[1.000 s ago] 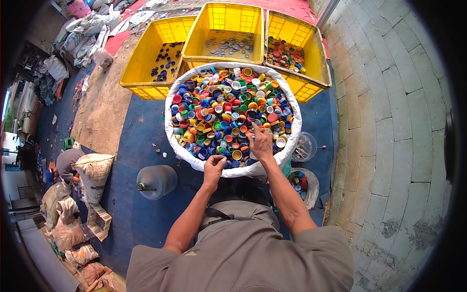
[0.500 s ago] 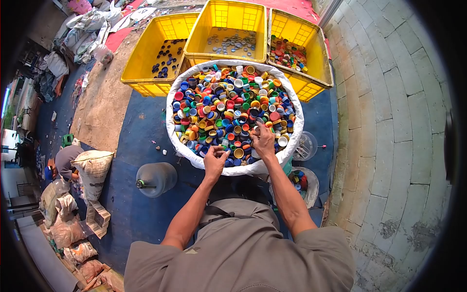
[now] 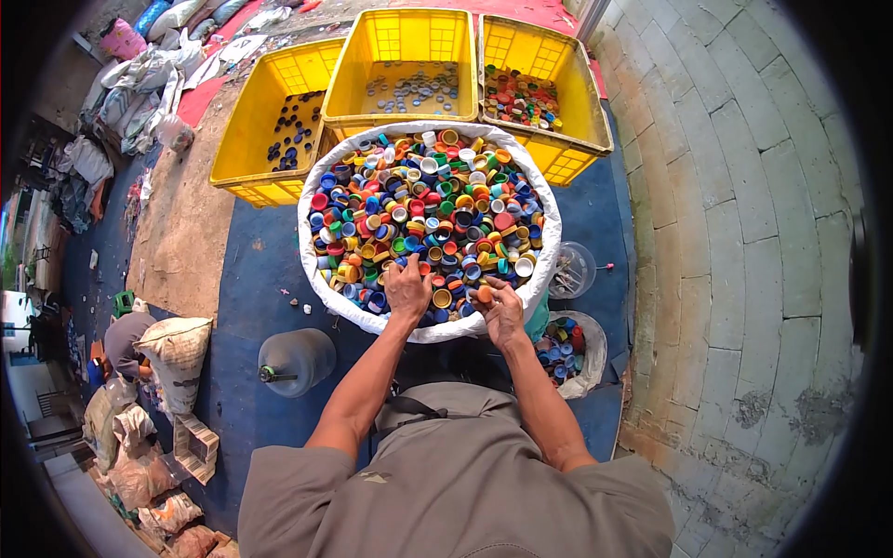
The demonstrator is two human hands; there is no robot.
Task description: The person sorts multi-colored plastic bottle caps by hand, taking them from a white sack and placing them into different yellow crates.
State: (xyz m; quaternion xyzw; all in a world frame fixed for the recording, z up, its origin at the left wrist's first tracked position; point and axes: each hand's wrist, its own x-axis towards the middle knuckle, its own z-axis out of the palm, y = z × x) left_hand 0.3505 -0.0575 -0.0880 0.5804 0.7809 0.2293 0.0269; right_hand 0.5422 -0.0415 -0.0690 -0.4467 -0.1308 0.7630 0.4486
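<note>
Right hand (image 3: 503, 312) is pinching an orange cap (image 3: 484, 294) at the near rim of the white sack (image 3: 372, 321). Left hand (image 3: 407, 288) beside it is digging into bottle caps (image 3: 428, 200), grip unclear. Yellow crates (image 3: 400, 42) are crowding the far rim.

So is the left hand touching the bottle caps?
Touching. The head view shows the left hand lying on the bottle caps, fingers among them.
</note>
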